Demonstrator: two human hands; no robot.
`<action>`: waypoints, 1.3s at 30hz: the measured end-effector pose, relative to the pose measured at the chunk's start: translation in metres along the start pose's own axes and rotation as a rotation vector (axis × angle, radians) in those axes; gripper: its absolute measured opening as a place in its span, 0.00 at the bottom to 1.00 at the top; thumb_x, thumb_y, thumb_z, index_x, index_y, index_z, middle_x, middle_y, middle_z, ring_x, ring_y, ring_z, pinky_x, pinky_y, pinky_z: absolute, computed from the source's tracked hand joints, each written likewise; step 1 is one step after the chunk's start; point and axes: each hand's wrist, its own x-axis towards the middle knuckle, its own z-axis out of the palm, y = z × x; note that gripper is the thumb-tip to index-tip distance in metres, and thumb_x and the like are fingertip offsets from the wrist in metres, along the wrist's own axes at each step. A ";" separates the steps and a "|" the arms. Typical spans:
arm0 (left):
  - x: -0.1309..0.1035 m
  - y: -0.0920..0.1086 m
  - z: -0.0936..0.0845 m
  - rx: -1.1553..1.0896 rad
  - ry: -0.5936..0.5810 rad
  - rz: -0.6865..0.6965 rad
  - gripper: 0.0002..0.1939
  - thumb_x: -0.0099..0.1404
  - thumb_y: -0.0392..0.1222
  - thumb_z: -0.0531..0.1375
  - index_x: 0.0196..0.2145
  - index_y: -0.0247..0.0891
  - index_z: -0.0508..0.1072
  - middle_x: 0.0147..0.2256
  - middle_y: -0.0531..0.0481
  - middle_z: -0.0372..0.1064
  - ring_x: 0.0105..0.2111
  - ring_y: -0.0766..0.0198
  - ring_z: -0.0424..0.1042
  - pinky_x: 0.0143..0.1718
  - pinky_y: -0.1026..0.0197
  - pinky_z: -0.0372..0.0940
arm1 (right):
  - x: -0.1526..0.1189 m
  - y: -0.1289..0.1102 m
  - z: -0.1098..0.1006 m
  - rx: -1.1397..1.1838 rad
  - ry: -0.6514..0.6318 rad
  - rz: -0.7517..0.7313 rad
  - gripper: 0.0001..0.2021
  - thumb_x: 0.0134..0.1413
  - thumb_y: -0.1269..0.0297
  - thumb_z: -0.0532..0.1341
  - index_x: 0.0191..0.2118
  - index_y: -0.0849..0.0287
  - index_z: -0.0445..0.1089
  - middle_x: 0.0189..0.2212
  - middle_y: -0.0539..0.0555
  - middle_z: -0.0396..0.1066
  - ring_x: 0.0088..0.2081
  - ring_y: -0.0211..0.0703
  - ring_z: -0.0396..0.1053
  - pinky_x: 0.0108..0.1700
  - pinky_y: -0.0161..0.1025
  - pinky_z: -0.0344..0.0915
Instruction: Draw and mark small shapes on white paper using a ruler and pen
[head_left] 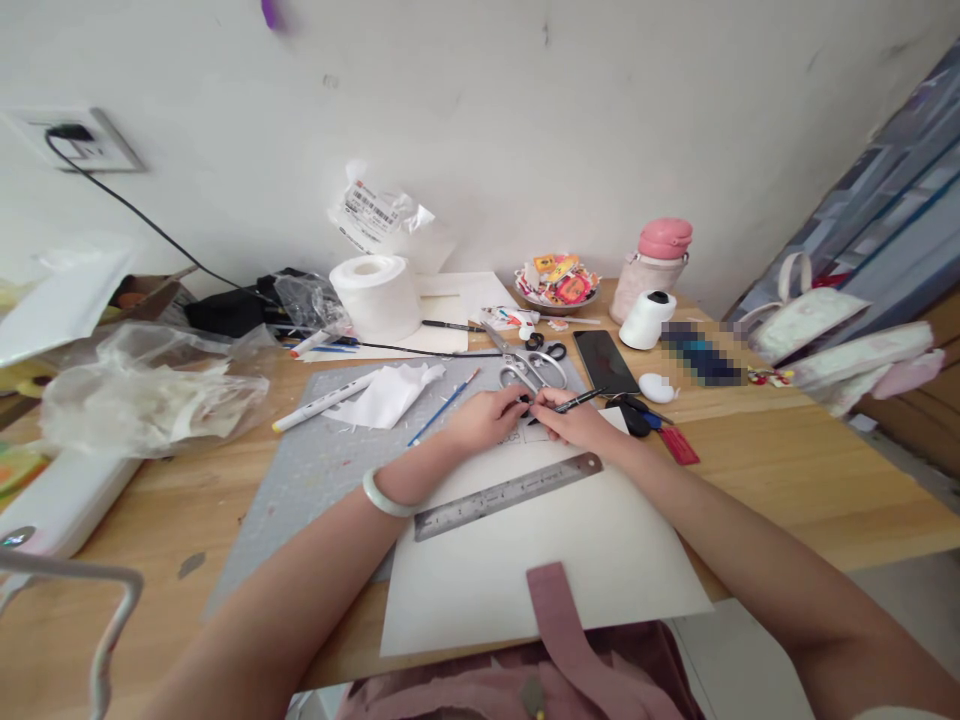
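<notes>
Both hands meet near the top edge of a large white paper [540, 550]. My right hand [574, 418] is closed around a black pen [581, 400], which points up to the right. My left hand [491, 418] has its fingertips pinched on a small dark item beside my right fingers, too small to name. Under my hands, small drawn marks show on the paper. A metal ruler [510, 497] lies across the sheet below them. Just beyond my hands are silver scissors [551, 370]. A blue thin brush [444, 408] rests left of my left hand.
A grey cutting mat [300, 500] lies under the paper. Behind are a tissue roll [379, 305], a bowl of wrapped sweets [559, 282], a pink-lidded bottle [652, 265] and a thread spool [647, 322]. A phone [604, 362] lies at right; plastic bags [157, 395] at left.
</notes>
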 end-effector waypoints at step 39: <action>0.000 0.000 -0.001 0.021 -0.008 0.041 0.10 0.65 0.41 0.49 0.38 0.39 0.68 0.27 0.52 0.69 0.27 0.65 0.67 0.29 0.65 0.58 | -0.003 -0.002 -0.001 -0.034 0.005 -0.088 0.08 0.51 0.59 0.52 0.28 0.57 0.60 0.16 0.43 0.58 0.18 0.33 0.59 0.23 0.31 0.56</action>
